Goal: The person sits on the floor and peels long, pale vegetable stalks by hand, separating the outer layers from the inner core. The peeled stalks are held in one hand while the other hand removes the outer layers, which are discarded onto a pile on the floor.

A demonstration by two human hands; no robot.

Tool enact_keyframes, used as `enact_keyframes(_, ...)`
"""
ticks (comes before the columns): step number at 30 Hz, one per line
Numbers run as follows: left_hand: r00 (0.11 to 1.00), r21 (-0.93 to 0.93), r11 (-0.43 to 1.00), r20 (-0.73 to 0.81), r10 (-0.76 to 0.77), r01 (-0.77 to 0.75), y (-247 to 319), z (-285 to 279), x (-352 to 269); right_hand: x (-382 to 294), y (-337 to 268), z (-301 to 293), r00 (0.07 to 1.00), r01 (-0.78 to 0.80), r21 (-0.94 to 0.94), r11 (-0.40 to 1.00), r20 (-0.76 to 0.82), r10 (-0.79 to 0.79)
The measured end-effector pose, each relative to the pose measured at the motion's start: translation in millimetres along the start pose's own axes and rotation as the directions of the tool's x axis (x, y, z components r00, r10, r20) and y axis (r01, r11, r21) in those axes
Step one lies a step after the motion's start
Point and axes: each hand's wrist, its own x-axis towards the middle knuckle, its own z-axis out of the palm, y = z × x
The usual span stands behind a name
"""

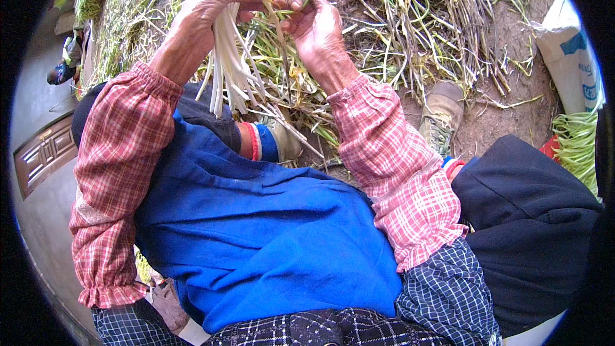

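Note:
My left hand [204, 14] is raised at the top of the view, its fingers closed around a bundle of long pale stalks [223, 62] that hang down from it. Their white lower ends reach over my dark trouser leg. Close to its right, my right hand [310, 24] has curled fingers at a thin green and yellowish leaf strand [283, 9] beside the bundle. A drier stalk [278, 33] runs down between the two hands. The fingertips partly hide one another.
Loose green and dry stalks [403, 24] cover the earth floor. On the right stand a white woven sack [564, 53] and a pile of pale green stalks [576, 144]. My shoes [442, 110] rest among the litter. At far left are a person [62, 72] and a brown panelled door [45, 151].

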Motion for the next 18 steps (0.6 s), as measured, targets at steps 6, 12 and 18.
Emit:
enact_keyframes(6, 0.999, -0.042, 0.999, -0.037, 0.011, -0.013, -4, -5, 3, -5, 12, 4, 1.0, 0.011, 0.014, 1.0, -0.001, -0.011)
enact_keyframes(12, 0.991, -0.133, 0.988, 0.095, 0.094, -0.081, 4, -15, 2, -32, 29, -2, 0.996, -0.079, -0.292, 0.953, 0.022, 0.089)
enact_keyframes(18, 0.993, -0.152, 0.986, 0.08, 0.086, -0.073, 5, -14, 2, -32, 36, -16, 0.979, -0.203, -0.267, 0.942, -0.058, 0.195)
